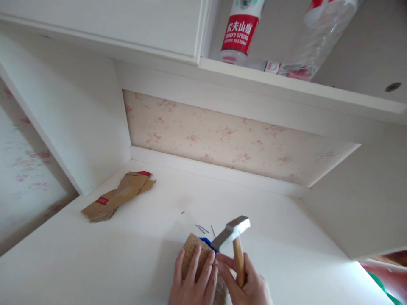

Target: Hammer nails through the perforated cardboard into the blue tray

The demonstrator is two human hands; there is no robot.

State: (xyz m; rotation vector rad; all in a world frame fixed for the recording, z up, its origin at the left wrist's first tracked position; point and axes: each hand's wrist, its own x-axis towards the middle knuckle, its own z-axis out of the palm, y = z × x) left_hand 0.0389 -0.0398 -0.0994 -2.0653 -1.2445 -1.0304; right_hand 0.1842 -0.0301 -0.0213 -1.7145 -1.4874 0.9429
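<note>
My left hand lies with its fingers stretched flat on a brown perforated board at the front of the white desk. A blue piece peeks out from under the board's far edge. My right hand is wrapped round the wooden handle of a hammer. The hammer's grey metal head sits just above the blue piece and the board. A few thin nails lie loose on the desk right behind the board.
A torn piece of brown cardboard with red tape lies at the back left of the desk. White side panels wall the desk in. Water bottles rest on the shelf above.
</note>
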